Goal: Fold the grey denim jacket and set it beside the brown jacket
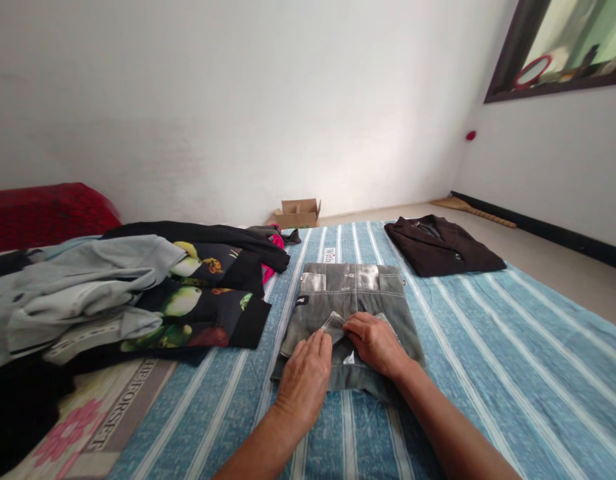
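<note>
A grey washed-denim shirt (pixel 358 303) lies folded in a rectangle on the blue striped bed sheet (pixel 468 373), its collar towards me. My left hand (pixel 305 373) grips the left side of the collar, fingers bent and close together. On the collar's other side, my right hand (pixel 375 343) pinches the cloth near the neck opening. Part of the collar is hidden under both hands. A small white label shows inside the neck, and a dark tag sits on the shirt's left side.
A folded dark brown garment (pixel 438 247) lies at the sheet's far right. Heaped clothes (pixel 138 287) cover the left side, with a red cloth (pixel 48 213) behind them. An open cardboard box (pixel 298 213) stands by the white wall (pixel 268 100). A framed window (pixel 563 53) is at upper right.
</note>
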Motion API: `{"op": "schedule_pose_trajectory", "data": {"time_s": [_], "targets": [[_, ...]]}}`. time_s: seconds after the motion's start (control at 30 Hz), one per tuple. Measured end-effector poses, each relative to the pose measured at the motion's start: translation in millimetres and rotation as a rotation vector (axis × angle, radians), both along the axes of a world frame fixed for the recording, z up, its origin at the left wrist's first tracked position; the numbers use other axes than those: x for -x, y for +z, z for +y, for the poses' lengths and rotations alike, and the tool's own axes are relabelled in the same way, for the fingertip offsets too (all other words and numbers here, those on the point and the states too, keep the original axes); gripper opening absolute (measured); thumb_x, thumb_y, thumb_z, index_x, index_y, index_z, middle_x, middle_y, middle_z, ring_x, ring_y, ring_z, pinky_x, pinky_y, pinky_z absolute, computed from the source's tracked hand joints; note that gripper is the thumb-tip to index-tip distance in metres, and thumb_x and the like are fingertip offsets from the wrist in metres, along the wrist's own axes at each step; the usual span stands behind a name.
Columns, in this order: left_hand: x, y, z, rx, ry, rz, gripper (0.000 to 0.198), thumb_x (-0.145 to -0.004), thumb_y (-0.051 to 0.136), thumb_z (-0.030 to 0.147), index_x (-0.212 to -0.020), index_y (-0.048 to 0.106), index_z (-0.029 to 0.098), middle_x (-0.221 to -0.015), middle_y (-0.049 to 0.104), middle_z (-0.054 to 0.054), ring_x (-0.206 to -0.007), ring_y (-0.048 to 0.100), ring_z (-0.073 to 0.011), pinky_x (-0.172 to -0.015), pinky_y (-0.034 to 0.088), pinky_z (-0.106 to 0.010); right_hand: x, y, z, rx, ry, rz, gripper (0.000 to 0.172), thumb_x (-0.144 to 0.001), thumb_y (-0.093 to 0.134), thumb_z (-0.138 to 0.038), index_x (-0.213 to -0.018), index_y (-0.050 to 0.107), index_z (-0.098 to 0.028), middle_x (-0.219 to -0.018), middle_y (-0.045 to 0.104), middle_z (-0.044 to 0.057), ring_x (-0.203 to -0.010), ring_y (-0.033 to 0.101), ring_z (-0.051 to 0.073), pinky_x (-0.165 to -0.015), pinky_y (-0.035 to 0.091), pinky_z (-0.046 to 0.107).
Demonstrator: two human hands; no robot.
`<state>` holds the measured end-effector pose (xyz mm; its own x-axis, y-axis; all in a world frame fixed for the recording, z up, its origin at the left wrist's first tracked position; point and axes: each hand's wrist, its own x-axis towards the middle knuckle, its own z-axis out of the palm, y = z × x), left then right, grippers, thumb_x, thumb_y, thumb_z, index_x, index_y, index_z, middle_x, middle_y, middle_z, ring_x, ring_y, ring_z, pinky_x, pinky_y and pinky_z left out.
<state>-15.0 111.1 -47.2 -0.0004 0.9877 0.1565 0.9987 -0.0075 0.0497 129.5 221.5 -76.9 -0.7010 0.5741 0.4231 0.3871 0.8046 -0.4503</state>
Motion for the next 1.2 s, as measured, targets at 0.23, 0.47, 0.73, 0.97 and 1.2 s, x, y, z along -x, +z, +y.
{"op": "schedule_pose_trajectory", "data": {"time_s": [0.23,0.47,0.73,0.97,1.2], "targets": [[8,5.0,2,0.065,-0.044,-0.058,0.062,-0.071,0.031,-0.004,-0.125,0.053,0.016,-0.132,0.056,-0.012,-0.123,0.051,-0.0202,-0.101,0.042,-0.037,0,-0.4,2,0.0,-0.005,-0.002,0.019,-0.09,0.048,-0.015,-0.086,0.065,-0.021,-0.088,0.066,0.004,-0.085,0.061,0.013,-0.073,0.044,0.021],[24,-12.0,-3,0.133,-0.102,-0.161,0.078,-0.062,0.031,-0.006,-0.137,0.042,0.014,-0.145,0.041,-0.013,-0.133,0.038,-0.0187,-0.109,0.033,-0.041,0,0.5,1,0.005,-0.001,0.006,0.017,-0.089,0.05,-0.014,-0.085,0.065,-0.021,-0.087,0.065,0.003,-0.085,0.06,0.014,-0.073,0.043,0.021],[31,-28.8,-6,0.105,-0.119,-0.209,0.079,-0.065,0.031,-0.004,-0.142,0.035,0.016,-0.148,0.035,-0.011,-0.136,0.031,-0.0166,-0.112,0.029,-0.042,0,2.3,1,0.013,0.013,0.02,0.017,-0.088,0.05,-0.013,-0.086,0.065,-0.021,-0.087,0.066,0.004,-0.086,0.06,0.014,-0.073,0.044,0.022],[22,-4.6,-5,0.317,-0.075,-0.126,0.08,-0.063,0.035,-0.004,-0.142,0.031,0.007,-0.151,0.027,-0.016,-0.14,0.023,-0.0195,-0.114,0.023,-0.042,2,-3.5,2,0.029,0.016,0.031,0.018,-0.088,0.05,-0.014,-0.087,0.066,-0.021,-0.09,0.066,0.004,-0.087,0.06,0.014,-0.075,0.044,0.022],[-9,35.8,7,0.259,-0.092,-0.097,0.05,-0.086,0.034,0.014,-0.135,0.042,0.006,-0.148,0.034,-0.017,-0.138,0.027,-0.0226,-0.113,0.025,-0.04,1,-3.6,2,0.045,0.019,0.04,0.022,-0.089,0.048,-0.014,-0.089,0.068,-0.023,-0.088,0.067,0.004,-0.088,0.061,0.014,-0.076,0.044,0.021]]}}
